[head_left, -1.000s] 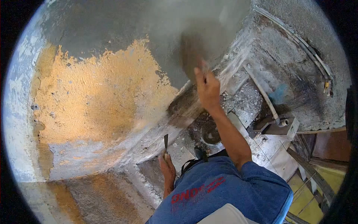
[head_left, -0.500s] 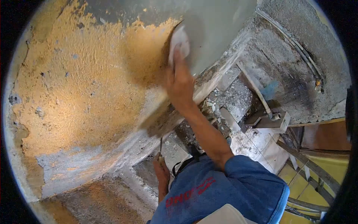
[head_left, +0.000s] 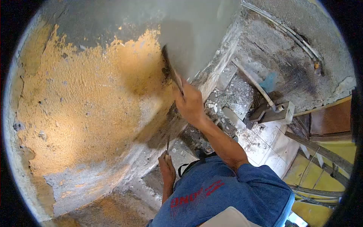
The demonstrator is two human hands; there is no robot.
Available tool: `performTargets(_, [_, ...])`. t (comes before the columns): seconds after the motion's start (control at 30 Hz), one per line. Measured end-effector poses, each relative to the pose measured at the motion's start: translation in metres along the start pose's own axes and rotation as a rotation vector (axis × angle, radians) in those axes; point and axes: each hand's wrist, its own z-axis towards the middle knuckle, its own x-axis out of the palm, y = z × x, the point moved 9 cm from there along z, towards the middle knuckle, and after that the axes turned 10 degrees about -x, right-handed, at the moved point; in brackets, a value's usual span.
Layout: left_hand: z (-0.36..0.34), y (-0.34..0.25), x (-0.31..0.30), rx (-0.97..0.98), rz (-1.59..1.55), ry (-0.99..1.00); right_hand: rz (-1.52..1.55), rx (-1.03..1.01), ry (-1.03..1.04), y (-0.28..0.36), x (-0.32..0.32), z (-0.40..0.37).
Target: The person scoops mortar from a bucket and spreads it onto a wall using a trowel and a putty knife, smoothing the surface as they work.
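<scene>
My right hand [head_left: 191, 101] is closed around a plastering trowel [head_left: 170, 70], seen nearly edge-on, with a dark, dirty blade. Its far end is at the border between smooth wet grey plaster [head_left: 193, 41] and the rough yellow-orange wall [head_left: 94, 102]. Lower down, near the foot of the wall, my left hand [head_left: 166, 166] is closed on a thin-bladed tool [head_left: 168, 143] pointing upward. Its full shape does not show at this angle.
Rubble [head_left: 238, 94] and broken pieces lie on the floor by the wall base. A pipe [head_left: 255, 83] slants down to a grey box-shaped block [head_left: 278, 113]. Pale conduits [head_left: 283, 28] run along the far wall. Curved beams [head_left: 321, 151] stand at the right.
My right hand has moved down and turned the trowel from showing its pale broad side to nearly edge-on. The view has shifted slightly. My left hand still holds its tool low down.
</scene>
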Motion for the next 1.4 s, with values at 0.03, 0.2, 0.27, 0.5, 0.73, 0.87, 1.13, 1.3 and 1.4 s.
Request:
performTargets(0.03, [0.002,-0.001,0.003,-0.007,-0.016,0.022,0.009,-0.016,0.091,0.003,-0.008,-0.006])
performTargets(0.2, [0.0,-0.013,0.009,0.037,0.029,-0.021,-0.067,-0.107,0.077,-0.039,-0.08,0.07])
performTargets(0.27, [-0.004,-0.02,0.01,0.067,0.03,-0.033,-0.153,-0.265,0.042,-0.052,-0.078,0.109])
performTargets(0.5, [-0.036,0.0,0.012,-0.052,0.135,-0.095,-0.254,-0.566,0.078,-0.072,-0.018,0.111])
performTargets(0.73, [-0.071,0.005,0.028,-0.136,0.227,-0.092,-0.143,-0.459,0.218,-0.125,0.048,-0.039])
performTargets(0.87, [-0.071,-0.01,0.033,-0.248,0.199,-0.07,-0.045,-0.333,0.342,-0.128,0.015,-0.092])
performTargets(1.13, [-0.068,-0.029,0.031,-0.166,0.209,-0.123,-0.09,-0.57,-0.111,-0.077,-0.055,0.114])
performTargets(1.3, [-0.064,-0.041,0.031,-0.09,0.218,-0.156,-0.188,-0.557,0.041,-0.075,0.013,0.061])
performTargets(1.4, [-0.072,-0.035,0.028,-0.121,0.166,-0.154,-0.014,-0.415,0.276,-0.081,0.007,-0.036])
